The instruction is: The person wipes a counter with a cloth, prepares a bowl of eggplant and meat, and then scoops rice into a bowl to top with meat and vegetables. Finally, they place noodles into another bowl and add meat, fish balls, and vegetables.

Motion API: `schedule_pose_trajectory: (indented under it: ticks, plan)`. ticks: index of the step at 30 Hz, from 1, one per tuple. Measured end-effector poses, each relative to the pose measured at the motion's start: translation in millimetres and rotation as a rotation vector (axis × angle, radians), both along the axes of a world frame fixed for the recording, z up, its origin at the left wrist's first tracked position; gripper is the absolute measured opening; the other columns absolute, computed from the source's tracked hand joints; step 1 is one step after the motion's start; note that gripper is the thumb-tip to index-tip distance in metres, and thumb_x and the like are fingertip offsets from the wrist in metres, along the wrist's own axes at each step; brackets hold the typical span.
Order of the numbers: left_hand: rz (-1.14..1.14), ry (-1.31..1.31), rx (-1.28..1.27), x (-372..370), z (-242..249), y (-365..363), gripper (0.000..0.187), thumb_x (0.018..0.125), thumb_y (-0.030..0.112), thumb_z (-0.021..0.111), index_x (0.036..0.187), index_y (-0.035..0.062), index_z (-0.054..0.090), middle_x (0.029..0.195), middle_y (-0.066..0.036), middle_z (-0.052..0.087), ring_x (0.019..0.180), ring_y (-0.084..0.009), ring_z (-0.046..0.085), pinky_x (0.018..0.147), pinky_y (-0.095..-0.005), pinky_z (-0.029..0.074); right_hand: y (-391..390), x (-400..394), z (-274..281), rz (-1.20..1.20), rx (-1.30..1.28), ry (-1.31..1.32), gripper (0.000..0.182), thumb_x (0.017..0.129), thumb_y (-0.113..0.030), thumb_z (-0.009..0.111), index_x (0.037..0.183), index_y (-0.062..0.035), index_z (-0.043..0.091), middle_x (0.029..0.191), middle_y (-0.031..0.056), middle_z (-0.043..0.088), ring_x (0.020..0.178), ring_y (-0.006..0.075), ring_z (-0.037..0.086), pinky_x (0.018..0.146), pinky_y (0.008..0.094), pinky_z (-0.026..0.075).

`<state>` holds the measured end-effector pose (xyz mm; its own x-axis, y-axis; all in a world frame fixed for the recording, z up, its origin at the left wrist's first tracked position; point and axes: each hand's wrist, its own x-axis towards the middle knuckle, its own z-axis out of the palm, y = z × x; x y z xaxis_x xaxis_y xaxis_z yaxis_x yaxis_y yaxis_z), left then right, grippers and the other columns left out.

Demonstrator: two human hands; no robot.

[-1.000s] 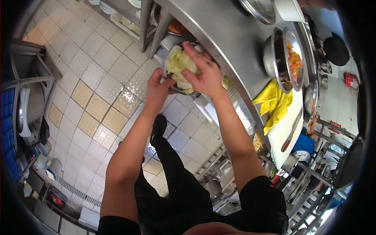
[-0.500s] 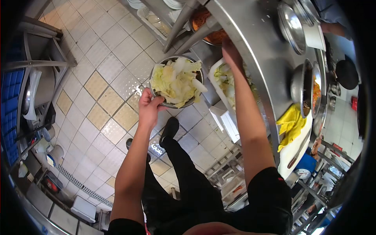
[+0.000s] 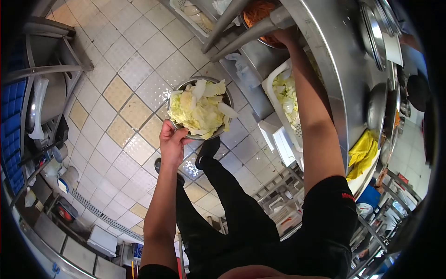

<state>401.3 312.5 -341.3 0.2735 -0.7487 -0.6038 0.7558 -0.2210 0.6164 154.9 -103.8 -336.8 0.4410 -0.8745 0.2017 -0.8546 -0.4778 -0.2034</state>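
My left hand (image 3: 173,145) is closed on the near rim of a round steel bowl (image 3: 229,96), thumb on top. Torn pieces of napa cabbage (image 3: 200,109) heap above the bowl's edge. It is held over the tiled floor, in front of my feet. My right hand (image 3: 284,35) reaches below the counter to a metal basin of orange shreds (image 3: 258,13). Its fingers are hidden in shadow behind a steel leg. Beside my right forearm, a white plastic basket (image 3: 271,91) holds more cut cabbage (image 3: 285,96).
A steel counter (image 3: 320,25) runs along my right, its legs (image 3: 228,21) slanting through the view. On it lie metal bowls (image 3: 377,108) and a yellow cloth (image 3: 364,154). Another person's arm (image 3: 410,42) shows beyond. A metal rack (image 3: 51,69) stands at left.
The view has shifted, so the counter and baskets sit farther right. My left hand still holds the cabbage bowl, now a little lower left. My right hand stays at the basin of orange shreds.
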Motion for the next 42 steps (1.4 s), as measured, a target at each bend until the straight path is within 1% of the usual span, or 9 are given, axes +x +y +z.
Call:
schedule_pose_trajectory:
  ticks: [10, 20, 28, 29, 31, 32, 35, 39, 42]
  plan:
    - [-0.002, 0.004, 0.012, 3.3, 6.7, 0.2, 0.018, 0.081, -0.010, 0.051, 0.092, 0.0038, 0.049, 0.092, -0.010, 0.062, 0.075, -0.0169, 0.066, 0.060, -0.0293, 0.062, -8.2, 1.7, -15.4, -0.135, -0.061, -0.049, 0.060, 0.074, -0.029, 0.073, 0.126, -0.0069, 0.052, 0.127, 0.0112, 0.052, 0.117, 0.0236, 0.049, 0.100, 0.0337, 0.038]
    - [-0.021, -0.031, 0.011, 6.4, 5.7, 0.8, 0.016, 0.081, -0.009, 0.051, 0.091, 0.0037, 0.049, 0.092, -0.011, 0.063, 0.076, -0.0184, 0.067, 0.060, -0.0304, 0.062, -3.3, -12.2, 11.4, -0.175, 0.040, -0.389, 0.054, 0.077, -0.023, 0.072, 0.124, -0.0034, 0.053, 0.122, 0.0103, 0.056, 0.111, 0.0203, 0.053, 0.097, 0.0307, 0.041]
    - [-0.048, -0.041, -0.016, -2.8, 6.0, -15.9, 0.016, 0.081, -0.008, 0.052, 0.089, 0.0054, 0.050, 0.089, -0.009, 0.063, 0.074, -0.0164, 0.067, 0.058, -0.0285, 0.061, 91.9, -34.6, 25.7, -0.450, 0.477, -1.359, 0.049, 0.080, -0.017, 0.071, 0.122, -0.0006, 0.054, 0.117, 0.0096, 0.059, 0.106, 0.0177, 0.056, 0.093, 0.0283, 0.043]
    - [-0.056, -0.047, -0.004, -7.3, 5.7, -20.2, 0.016, 0.081, -0.007, 0.053, 0.088, 0.0064, 0.050, 0.088, -0.008, 0.063, 0.073, -0.0154, 0.066, 0.057, -0.0278, 0.060, 115.1, -35.9, 32.6, -0.505, 0.496, -1.353, 0.048, 0.080, -0.017, 0.071, 0.122, -0.0003, 0.054, 0.117, 0.0095, 0.059, 0.105, 0.0174, 0.056, 0.093, 0.0280, 0.043]
    - [-0.080, -0.055, 0.028, -20.0, 11.4, -31.0, 0.016, 0.080, -0.007, 0.054, 0.087, 0.0073, 0.050, 0.086, -0.007, 0.063, 0.071, -0.0145, 0.065, 0.055, -0.0275, 0.059, 177.9, -15.2, 81.5, -0.623, 0.489, -0.940, 0.037, 0.083, -0.013, 0.069, 0.115, 0.0014, 0.060, 0.103, 0.0064, 0.064, 0.091, 0.0137, 0.058, 0.084, 0.0259, 0.046]
    - [-0.092, -0.061, 0.043, -24.9, 14.0, -36.1, 0.016, 0.080, -0.007, 0.055, 0.086, 0.0077, 0.050, 0.086, -0.006, 0.063, 0.070, -0.0140, 0.065, 0.054, -0.0274, 0.059, 212.5, 13.5, 110.3, -0.723, 0.393, -1.033, 0.028, 0.082, -0.012, 0.071, 0.107, 0.0014, 0.065, 0.092, 0.0050, 0.067, 0.083, 0.0123, 0.059, 0.077, 0.0265, 0.046]
    - [-0.115, -0.062, 0.038, -41.2, 19.4, -47.9, 0.017, 0.080, -0.006, 0.056, 0.083, 0.0088, 0.048, 0.083, -0.004, 0.061, 0.067, -0.0128, 0.063, 0.053, -0.0259, 0.057, 270.8, 34.8, 95.3, -0.554, 0.427, -1.204, 0.022, 0.084, -0.006, 0.068, 0.103, 0.0048, 0.065, 0.093, 0.0063, 0.067, 0.084, 0.0113, 0.061, 0.071, 0.0216, 0.049]
    - [-0.148, -0.056, 0.045, -60.0, 43.3, -61.1, 0.016, 0.081, -0.005, 0.055, 0.082, 0.0089, 0.047, 0.082, -0.004, 0.061, 0.066, -0.0134, 0.064, 0.053, -0.0252, 0.056, 307.2, 59.2, 72.7, -0.320, 0.153, -0.678, 0.037, 0.072, 0.005, 0.060, 0.107, -0.0082, 0.065, 0.095, 0.0111, 0.063, 0.090, 0.0297, 0.060, 0.081, 0.0374, 0.048]
    - [-0.152, -0.020, 0.021, -62.7, 50.3, -65.6, 0.016, 0.081, -0.005, 0.054, 0.083, 0.0087, 0.047, 0.083, -0.005, 0.062, 0.066, -0.0144, 0.065, 0.052, -0.0256, 0.057, 309.2, 62.0, 90.8, -0.219, 0.034, -0.603, 0.044, 0.069, 0.004, 0.060, 0.110, -0.0094, 0.061, 0.095, 0.0114, 0.061, 0.095, 0.0330, 0.055, 0.086, 0.0398, 0.044]
